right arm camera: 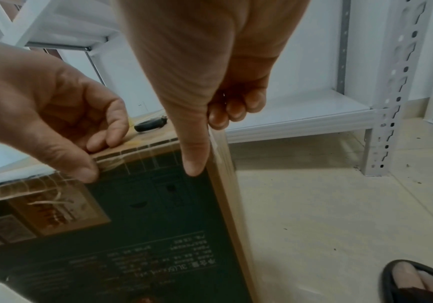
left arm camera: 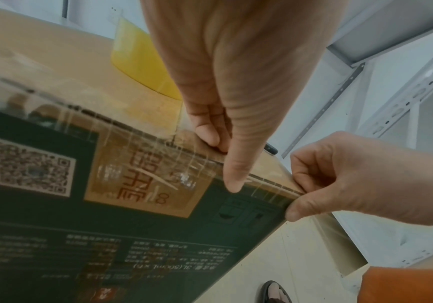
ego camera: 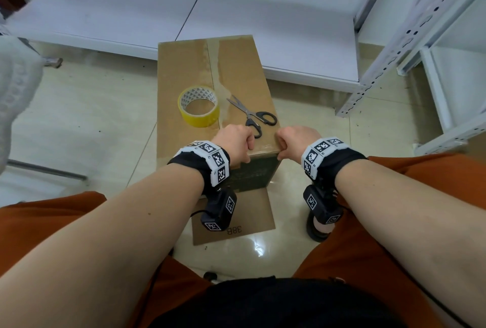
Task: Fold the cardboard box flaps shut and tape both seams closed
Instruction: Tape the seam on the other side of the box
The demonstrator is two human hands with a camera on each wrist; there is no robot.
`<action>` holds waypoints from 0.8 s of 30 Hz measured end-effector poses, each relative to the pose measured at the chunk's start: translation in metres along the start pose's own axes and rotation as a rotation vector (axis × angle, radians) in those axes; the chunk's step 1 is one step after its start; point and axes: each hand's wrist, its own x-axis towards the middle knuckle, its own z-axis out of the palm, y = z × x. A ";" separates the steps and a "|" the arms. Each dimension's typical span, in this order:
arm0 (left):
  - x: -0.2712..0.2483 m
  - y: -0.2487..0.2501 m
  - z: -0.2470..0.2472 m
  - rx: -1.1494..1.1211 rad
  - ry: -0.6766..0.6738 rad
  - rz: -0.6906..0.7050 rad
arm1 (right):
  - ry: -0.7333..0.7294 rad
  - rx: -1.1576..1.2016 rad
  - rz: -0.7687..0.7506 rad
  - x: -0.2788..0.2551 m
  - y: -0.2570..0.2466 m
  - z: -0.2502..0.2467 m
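The cardboard box (ego camera: 184,64) stands on the floor with its top flaps folded flat and clear tape along the middle seam (ego camera: 214,69). A yellow tape roll (ego camera: 202,119) and black-handled scissors (ego camera: 252,112) lie on top. My left hand (ego camera: 234,143) pinches the near top edge, thumb (left arm camera: 233,176) pressed on the dark printed front face and fingers curled on the top. My right hand (ego camera: 294,140) pinches the near right corner, thumb (right arm camera: 194,160) on the front face and fingers (right arm camera: 236,110) round the side. Wrinkled clear tape (left arm camera: 158,147) wraps over that near edge.
White metal shelving (ego camera: 394,51) stands behind and to the right of the box. A loose cardboard flap (ego camera: 252,212) lies on the tiled floor under my wrists. My sandalled foot (ego camera: 319,230) is just right of it, my knees on both sides.
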 end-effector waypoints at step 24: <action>-0.015 -0.021 0.003 0.125 0.134 0.026 | 0.034 0.028 -0.226 0.001 -0.066 -0.026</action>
